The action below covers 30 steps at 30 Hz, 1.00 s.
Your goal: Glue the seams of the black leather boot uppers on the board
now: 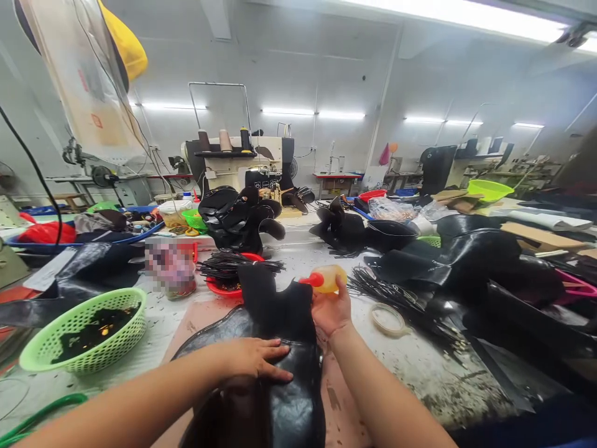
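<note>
A glossy black leather piece [298,398] lies on a pinkish board [333,398] in front of me, its matt black upper part reaching away from me. My left hand [259,361] rests flat on the leather with its fingers spread, holding nothing. My right hand [332,308] is wrapped round a yellowish squeeze bottle [332,278]. The bottle is tilted sideways, and its red tip points left, just above the upper right edge of the black piece.
A green basket [135,339] with black scraps stands at the left. Behind the leather is a red bowl [217,288] under black strips. A tape roll [388,319], black strands [396,295] and piled black leather [480,249] lie to the right. A sewing machine [265,165] stands beyond.
</note>
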Tool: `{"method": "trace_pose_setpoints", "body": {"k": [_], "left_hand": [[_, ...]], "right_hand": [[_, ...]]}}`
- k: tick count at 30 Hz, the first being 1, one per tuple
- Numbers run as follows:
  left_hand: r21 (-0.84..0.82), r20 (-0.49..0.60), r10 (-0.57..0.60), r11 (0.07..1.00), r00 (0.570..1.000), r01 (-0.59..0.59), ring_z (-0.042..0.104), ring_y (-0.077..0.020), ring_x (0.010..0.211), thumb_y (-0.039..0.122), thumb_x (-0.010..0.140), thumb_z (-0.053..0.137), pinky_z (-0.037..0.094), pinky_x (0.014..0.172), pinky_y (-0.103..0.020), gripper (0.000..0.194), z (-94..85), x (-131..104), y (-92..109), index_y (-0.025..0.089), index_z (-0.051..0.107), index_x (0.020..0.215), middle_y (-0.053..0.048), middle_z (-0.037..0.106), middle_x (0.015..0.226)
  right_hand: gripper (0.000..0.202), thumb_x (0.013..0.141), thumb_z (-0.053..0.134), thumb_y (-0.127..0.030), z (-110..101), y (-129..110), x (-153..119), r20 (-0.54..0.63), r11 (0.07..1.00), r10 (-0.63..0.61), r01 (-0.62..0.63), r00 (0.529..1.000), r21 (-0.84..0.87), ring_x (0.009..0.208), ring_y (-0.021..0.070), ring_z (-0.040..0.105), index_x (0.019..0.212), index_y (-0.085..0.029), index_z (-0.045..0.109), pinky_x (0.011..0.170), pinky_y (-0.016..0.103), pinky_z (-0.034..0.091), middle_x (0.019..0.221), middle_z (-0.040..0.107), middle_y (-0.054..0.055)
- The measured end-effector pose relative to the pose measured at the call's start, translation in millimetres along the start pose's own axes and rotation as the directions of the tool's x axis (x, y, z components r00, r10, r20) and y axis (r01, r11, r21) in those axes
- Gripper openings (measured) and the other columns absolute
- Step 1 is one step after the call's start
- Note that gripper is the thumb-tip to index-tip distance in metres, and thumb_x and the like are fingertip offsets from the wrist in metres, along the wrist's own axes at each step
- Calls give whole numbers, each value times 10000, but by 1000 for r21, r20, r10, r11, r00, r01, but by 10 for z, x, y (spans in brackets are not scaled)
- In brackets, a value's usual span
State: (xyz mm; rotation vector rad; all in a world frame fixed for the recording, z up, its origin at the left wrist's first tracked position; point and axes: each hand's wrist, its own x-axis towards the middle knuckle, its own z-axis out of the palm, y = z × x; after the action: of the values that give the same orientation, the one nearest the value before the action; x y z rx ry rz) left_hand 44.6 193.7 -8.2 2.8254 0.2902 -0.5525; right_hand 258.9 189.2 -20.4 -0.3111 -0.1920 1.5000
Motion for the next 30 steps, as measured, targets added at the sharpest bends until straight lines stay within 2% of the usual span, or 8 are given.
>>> {"method": "trace_pose_setpoints", "body": {"k": [3,6,9,12,16,21,25,30], "left_hand": [[-60,153,-24,998,988,33,256,-334,1281,74,580,686,276,1023,-474,749,-238,41,-20,327,462,1248,-66,297,1404],[-122,275,-86,985,958,124,337,-319,1250,59,518,691,299,1017,-448,685,-456,195,-50,361,576,1122,2,393,1356],[-143,310,-129,973,942,181,585,-279,1021,96,528,659,479,844,-372,457,-631,463,-57,350,691,906,31,633,1118],[-99,259,-238,957,936,271,654,-258,745,255,691,570,518,693,-375,221,-719,734,60,254,711,861,-37,712,807],[24,74,-333,943,940,332,569,-387,936,462,607,696,450,801,-484,507,-572,871,306,97,667,958,-207,627,1011],[11,-175,-273,960,946,279,364,-338,1226,615,595,657,262,1028,-462,915,-172,723,244,75,393,1284,-203,429,1316],[-34,-84,-329,944,941,327,87,-312,1341,707,624,542,129,1071,-492,1059,-102,680,68,91,152,1393,-181,102,1458],[5,-100,-387,921,917,390,46,-392,1323,739,516,594,183,1044,-511,1156,-179,777,-16,124,169,1397,-177,61,1457]], "right_hand": [[402,628,650,-468,45,-134,-21,-3,986,-169,169,986,13,927,205,606,949,-230,603,817,350,475,921,670,7],[414,645,635,-470,-33,-225,-197,-78,979,-203,203,976,1,988,223,582,985,-237,603,859,396,447,982,659,22],[350,680,613,-435,-189,-240,-400,-219,978,-196,206,956,23,987,200,581,986,-265,601,868,397,435,990,660,-4],[321,680,609,-460,-348,-224,-520,-308,980,-168,191,936,48,962,200,592,936,-267,603,867,416,431,961,667,-12],[376,660,621,-495,-491,-255,-568,-348,984,-150,175,925,40,923,199,606,935,-240,588,780,364,473,946,668,20],[402,613,682,-492,-635,-362,-593,-362,953,-303,282,882,-112,621,123,607,908,-239,580,513,238,468,776,662,-33],[466,517,762,-478,-748,-449,-557,-313,869,-464,357,828,-344,485,84,537,858,-216,582,396,189,401,650,627,-64],[519,415,829,-303,-745,-575,-423,-300,769,-574,375,762,-518,542,100,575,867,-189,602,458,201,462,719,660,-36]]}}
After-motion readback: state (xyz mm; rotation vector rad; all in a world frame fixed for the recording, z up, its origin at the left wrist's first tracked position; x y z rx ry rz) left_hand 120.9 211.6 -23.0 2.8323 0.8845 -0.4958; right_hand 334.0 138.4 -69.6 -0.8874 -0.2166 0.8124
